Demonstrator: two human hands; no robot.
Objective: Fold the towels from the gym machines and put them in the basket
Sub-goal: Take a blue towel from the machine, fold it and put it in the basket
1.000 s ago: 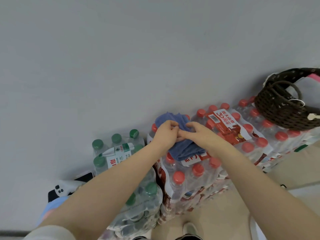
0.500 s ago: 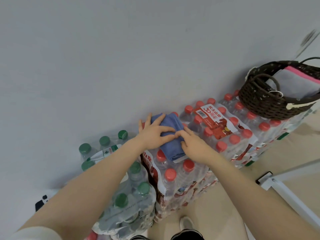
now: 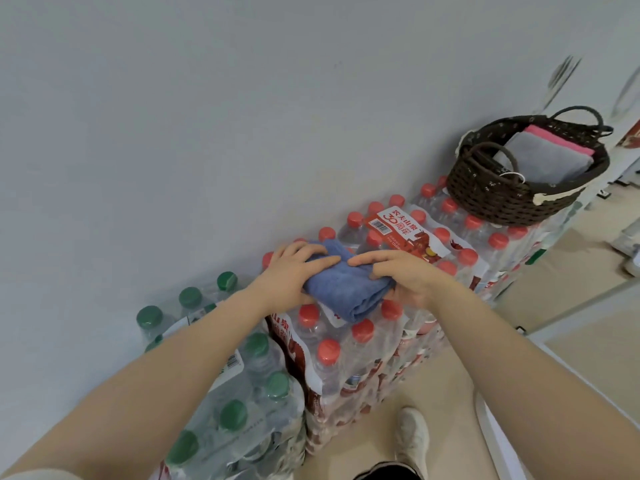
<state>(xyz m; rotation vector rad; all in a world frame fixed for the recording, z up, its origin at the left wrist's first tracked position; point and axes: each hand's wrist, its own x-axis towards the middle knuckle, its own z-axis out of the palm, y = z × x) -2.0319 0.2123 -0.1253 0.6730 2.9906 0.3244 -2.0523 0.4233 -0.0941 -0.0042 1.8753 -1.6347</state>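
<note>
towel (image 3: 346,289): blue, folded into a thick bundle, laid on top of the red-cap pack (image 3: 363,341), near its wall-side corner
left hand (image 3: 291,275): placed on the towel's left end; fingers curled over the top, thumb side hidden, so the towel is gripped from that end
right hand (image 3: 405,275): closed on the towel's right end; index finger stretched along the top toward the left fingertips, thumb tucked under the fold
gap: fingertips of the two hands nearly touching over the towel's middle
basket (image 3: 502,199): dark woven, set on a further red-cap pack (image 3: 485,237) to the right, well apart from the towel
inside basket: grey towel (image 3: 543,161) folded flat, pink towel (image 3: 554,140) seen under its far edge
green-cap pack (image 3: 242,403): stood lower, just beside the red-cap pack on the left, against the wall (image 3: 207,133)
floor (image 3: 588,306): beige; one shoe (image 3: 412,438) seen at the bottom edge
</note>
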